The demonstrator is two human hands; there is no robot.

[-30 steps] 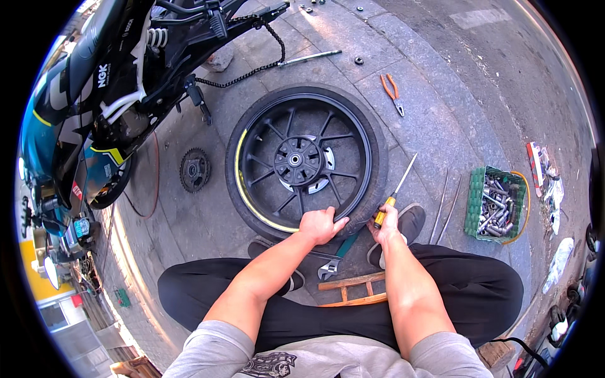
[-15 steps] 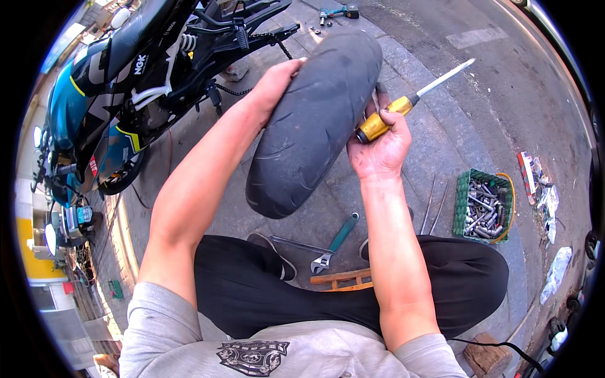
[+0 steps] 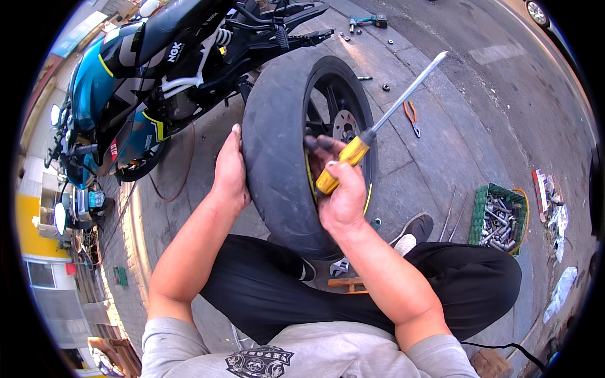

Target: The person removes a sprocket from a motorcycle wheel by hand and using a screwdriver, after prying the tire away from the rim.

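Note:
A motorcycle wheel with a black tyre (image 3: 274,157) stands upright before me, its spoked black rim and hub disc (image 3: 345,124) turned to the right. Against the left of the tread lies my left hand (image 3: 231,169), palm flat and fingers stretched. My right hand (image 3: 345,200) is closed round the yellow handle of a screwdriver (image 3: 354,155), whose long shaft points up and right. Its darkened fingers reach to the inside of the rim. Partly behind the wheel's lower edge is an adjustable wrench (image 3: 339,267).
A partly stripped motorcycle (image 3: 151,88) stands at the upper left. On the paving lie orange-handled pliers (image 3: 413,118) and a cordless power tool (image 3: 368,22). A green basket (image 3: 482,217) of sockets is to the right, beside two thin rods (image 3: 449,214). A wooden stool (image 3: 348,283) is below.
The wheel has come lower and turned, so its rim and hub now show. My left hand has slid down the tread's left side. The right hand, with the screwdriver, has moved lower and left.

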